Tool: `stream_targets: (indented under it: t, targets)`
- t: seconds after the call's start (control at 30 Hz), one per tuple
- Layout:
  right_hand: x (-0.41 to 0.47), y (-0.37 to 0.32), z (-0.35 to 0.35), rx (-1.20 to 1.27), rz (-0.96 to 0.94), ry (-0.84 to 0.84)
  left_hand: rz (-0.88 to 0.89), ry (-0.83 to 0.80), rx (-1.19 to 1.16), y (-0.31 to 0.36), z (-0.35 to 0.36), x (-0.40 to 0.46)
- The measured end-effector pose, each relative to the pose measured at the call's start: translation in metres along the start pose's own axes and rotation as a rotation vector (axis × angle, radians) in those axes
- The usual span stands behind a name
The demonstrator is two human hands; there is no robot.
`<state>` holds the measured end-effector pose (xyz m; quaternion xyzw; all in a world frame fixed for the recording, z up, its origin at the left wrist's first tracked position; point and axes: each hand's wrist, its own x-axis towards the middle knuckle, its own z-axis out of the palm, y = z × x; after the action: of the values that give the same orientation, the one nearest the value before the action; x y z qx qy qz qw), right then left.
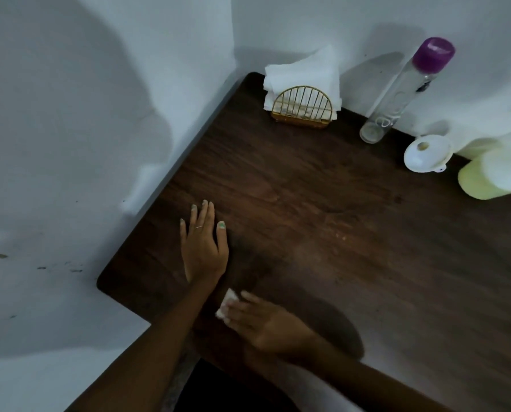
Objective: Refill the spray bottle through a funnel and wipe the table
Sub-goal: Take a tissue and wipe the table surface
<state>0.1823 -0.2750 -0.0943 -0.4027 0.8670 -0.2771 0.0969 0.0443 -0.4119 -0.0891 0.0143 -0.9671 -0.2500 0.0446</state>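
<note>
Pressing a crumpled white tissue onto the dark wooden table near its front edge, right hand fingers curled round it. Resting left hand flat, fingers straight, just beyond. Standing far back right: funnel, yellow spray bottle.

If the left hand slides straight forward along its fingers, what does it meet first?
Probably nothing soon: the left hand lies flat on the table, fingers pointing up the bare wood. The line seems to pass left of the napkin holder, towards the table's far-left edge.
</note>
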Motion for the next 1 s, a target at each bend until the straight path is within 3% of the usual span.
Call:
stream_targets:
  t: [0.03,0.1,0.13,0.23,0.37,0.43,0.47,0.53,0.67,0.73,0.77,0.9,1.0]
  targets:
    - [-0.007,0.022,-0.022,-0.126,-0.005,0.086,0.000,0.000,0.001,0.000,0.000,0.000]
    - [-0.030,0.075,-0.073,-0.138,0.198,0.186,0.004,-0.002,0.012,-0.001,0.001,0.000]
    - [-0.045,0.098,-0.098,-0.195,0.386,0.164,0.006,-0.003,0.021,-0.001,0.001,0.000]
    - [-0.091,0.158,-0.143,-0.231,0.985,0.411,0.008,-0.010,0.041,-0.001,0.002,0.000]
    - [-0.097,0.170,-0.155,-0.175,1.274,0.534,0.019,-0.009,0.065,-0.002,0.003,0.000]
    - [-0.071,0.148,-0.138,-0.185,1.301,0.531,0.027,-0.002,0.065,-0.002,0.003,-0.001]
    - [-0.058,0.131,-0.125,-0.201,1.221,0.476,0.033,0.004,0.066,-0.002,0.003,-0.001]
    - [-0.029,0.087,-0.084,-0.196,0.917,0.311,0.040,0.015,0.070,-0.003,0.004,-0.001]
    - [-0.010,0.003,-0.005,-0.113,0.376,0.181,0.051,0.016,0.083,-0.003,0.004,-0.002]
    - [-0.019,0.002,-0.004,-0.151,0.187,0.015,0.062,0.012,0.084,-0.002,0.003,-0.003]
    - [-0.024,0.007,-0.015,-0.188,0.127,0.018,0.069,0.013,0.085,-0.002,0.002,-0.004]
    - [-0.072,0.072,-0.084,-0.275,0.342,0.253,0.129,-0.016,0.064,0.001,0.000,-0.005]
    - [-0.121,0.125,-0.132,-0.190,0.949,0.420,0.232,-0.062,0.061,0.004,-0.002,-0.006]
